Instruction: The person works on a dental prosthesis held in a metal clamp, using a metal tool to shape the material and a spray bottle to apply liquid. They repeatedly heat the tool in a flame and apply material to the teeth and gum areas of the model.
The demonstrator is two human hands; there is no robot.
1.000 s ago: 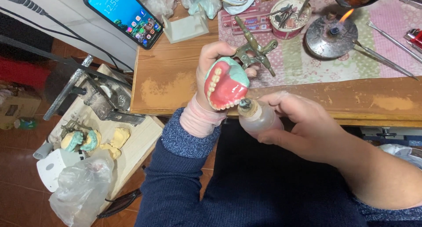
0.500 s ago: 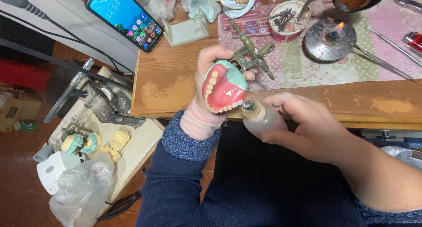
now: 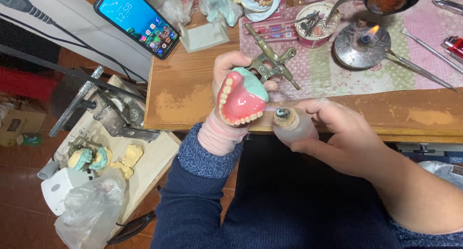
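- Bench (image 3: 193, 92) of worn wood fills the top half, with a pink patterned mat (image 3: 333, 70) over its right part
- Phone (image 3: 136, 20) lies screen-up and lit at the bench's top left corner
- Right hand (image 3: 337, 135) is wrapped round a small cloudy bottle (image 3: 293, 126), fingers closed on it, nozzle end turned toward the denture
- Left hand (image 3: 231, 85) grips a denture (image 3: 241, 98) from behind, fingers curled on it: pink wax base, row of teeth along the edge, green cast on the back, held up just over the bench's front edge, the bottle just beside it
- Brass articulator (image 3: 272, 61) lies on the mat right behind the left hand
- Burner (image 3: 361, 45) sits further right on the mat, small flame lit
- Round tub (image 3: 313, 29) of tools stands just left of the burner
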